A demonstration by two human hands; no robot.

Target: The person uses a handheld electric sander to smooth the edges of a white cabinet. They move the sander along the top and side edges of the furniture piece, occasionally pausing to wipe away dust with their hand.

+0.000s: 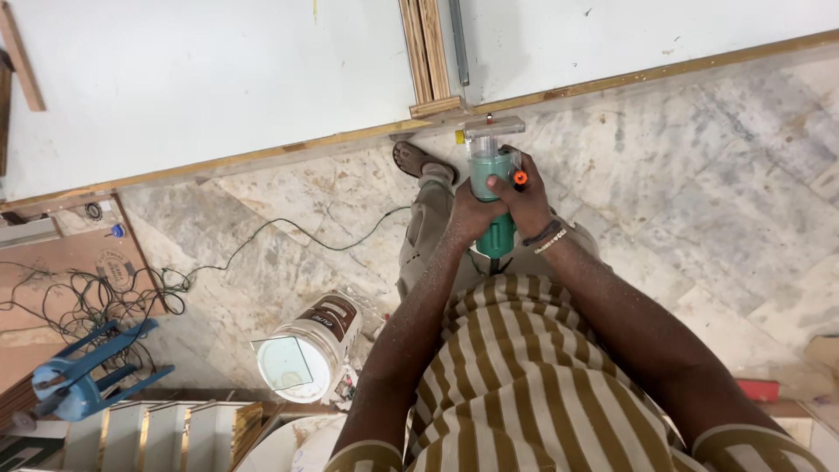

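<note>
Green cylindrical handheld trimmer with clear square base [489,179], at white laminated board's near edge [262,156]: rigid, compact, likely moderately heavy; clasped round body by left hand [472,212] and right hand [523,199].

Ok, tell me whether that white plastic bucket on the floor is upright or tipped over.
Tipped over. The white plastic bucket with a brown label lies on its side on the marble floor, its round end facing left.

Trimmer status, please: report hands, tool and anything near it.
Left hand and right hand both shut on green trimmer. Its clear base sits at white board edge. Foot close by; green cord trails on floor.
</note>
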